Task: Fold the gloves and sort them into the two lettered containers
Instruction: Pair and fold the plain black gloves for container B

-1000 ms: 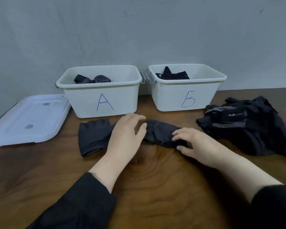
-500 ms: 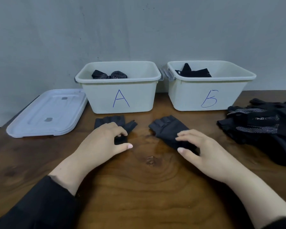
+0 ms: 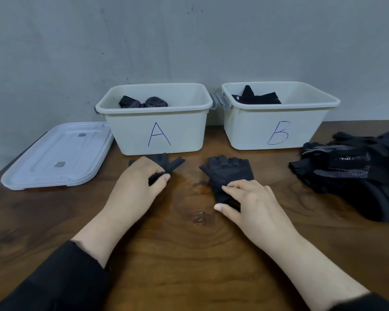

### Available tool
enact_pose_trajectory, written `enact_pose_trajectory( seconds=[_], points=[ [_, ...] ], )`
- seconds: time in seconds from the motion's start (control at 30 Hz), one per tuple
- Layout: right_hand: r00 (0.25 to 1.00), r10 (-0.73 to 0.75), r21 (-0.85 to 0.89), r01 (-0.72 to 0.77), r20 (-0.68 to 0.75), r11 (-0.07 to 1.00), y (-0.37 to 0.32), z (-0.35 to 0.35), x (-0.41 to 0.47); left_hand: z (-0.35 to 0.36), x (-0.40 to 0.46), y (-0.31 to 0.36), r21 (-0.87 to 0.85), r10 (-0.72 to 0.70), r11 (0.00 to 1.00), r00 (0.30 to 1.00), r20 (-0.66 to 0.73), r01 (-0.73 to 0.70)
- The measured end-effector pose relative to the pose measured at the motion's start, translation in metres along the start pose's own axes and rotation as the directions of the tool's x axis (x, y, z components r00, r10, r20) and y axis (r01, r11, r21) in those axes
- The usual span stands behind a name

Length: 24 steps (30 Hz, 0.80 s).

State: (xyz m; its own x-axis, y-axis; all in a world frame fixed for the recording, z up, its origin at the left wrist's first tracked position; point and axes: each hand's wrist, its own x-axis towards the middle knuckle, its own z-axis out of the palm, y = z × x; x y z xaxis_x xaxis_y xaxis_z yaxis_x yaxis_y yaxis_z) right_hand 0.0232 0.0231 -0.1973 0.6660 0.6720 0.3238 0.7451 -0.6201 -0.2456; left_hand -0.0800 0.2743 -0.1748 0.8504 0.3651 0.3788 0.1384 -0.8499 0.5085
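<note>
White plastic lid (image 3: 54, 156) flat on wood table (image 3: 189, 254) at left, grey wall (image 3: 189, 41) behind

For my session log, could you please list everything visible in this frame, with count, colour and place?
Container A: one, white, back centre-left; holds dotted black gloves.
Container B: one, white, back centre-right; holds plain black gloves.
Lid: one, white, flat on the table left of container A.
Left glove: one, black, in front of container A, partly under the left hand.
Right glove: one, black, fingerless, in front of the gap between the containers.
Glove pile: count unclear, black with pale dots, right edge.
Table: one, brown wood.
Wall: grey, behind.
Left hand: grips the left glove.
Right hand: fingers rest on the right glove's near end.
Sleeves: two, black.
</note>
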Motion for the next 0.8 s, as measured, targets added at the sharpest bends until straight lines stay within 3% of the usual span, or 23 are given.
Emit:
enact_pose_trajectory(
  seconds=[0.1,0.17,0.27,0.37,0.43,0.5,0.57,0.67,0.73,0.8],
  points=[
    [0.996,0.023,0.080,-0.016,-0.088,0.997,-0.006,-0.010,-0.001,-0.003,0.002,0.015,-0.233,-0.161,0.966,0.964,-0.212,0.110],
    [0.984,0.057,0.268,-0.009,-0.169,0.963,-0.012,-0.022,-0.001,-0.009,0.002,0.035,-0.442,-0.270,0.888,0.922,-0.277,0.127],
    [0.987,0.156,0.672,-0.084,-0.048,0.736,-0.031,-0.039,0.003,-0.013,0.007,0.078,-0.616,-0.312,0.785,0.903,-0.295,0.070],
    [0.987,0.160,0.858,-0.094,0.014,0.504,-0.042,-0.047,0.012,-0.005,0.013,0.117,-0.745,-0.250,0.664,0.957,-0.149,0.058],
    [0.978,0.200,0.829,-0.061,-0.062,0.556,-0.044,-0.052,0.017,0.004,0.013,0.133,-0.814,-0.148,0.575,0.989,0.000,0.086],
    [0.937,0.317,0.773,-0.093,-0.144,0.627,-0.039,-0.060,0.022,0.009,0.010,0.132,-0.835,-0.084,0.547,0.996,0.017,0.060],
    [0.904,0.400,0.757,-0.154,-0.152,0.635,-0.029,-0.077,0.029,0.013,0.006,0.114,-0.779,-0.075,0.626,0.991,-0.113,-0.041],
    [0.937,0.344,0.672,-0.220,-0.056,0.708,-0.010,-0.106,0.045,0.023,0.006,0.072,-0.517,-0.052,0.853,0.976,-0.210,-0.066],
    [0.967,0.255,0.550,-0.202,-0.020,0.810,-0.002,-0.117,0.058,0.029,0.009,0.055,-0.491,-0.139,0.870,0.974,-0.177,0.035],
    [0.976,0.199,0.426,-0.143,-0.090,0.894,0.002,-0.126,0.072,0.032,0.013,0.050,-0.465,-0.160,0.883,0.971,-0.178,0.060]
  ],
)
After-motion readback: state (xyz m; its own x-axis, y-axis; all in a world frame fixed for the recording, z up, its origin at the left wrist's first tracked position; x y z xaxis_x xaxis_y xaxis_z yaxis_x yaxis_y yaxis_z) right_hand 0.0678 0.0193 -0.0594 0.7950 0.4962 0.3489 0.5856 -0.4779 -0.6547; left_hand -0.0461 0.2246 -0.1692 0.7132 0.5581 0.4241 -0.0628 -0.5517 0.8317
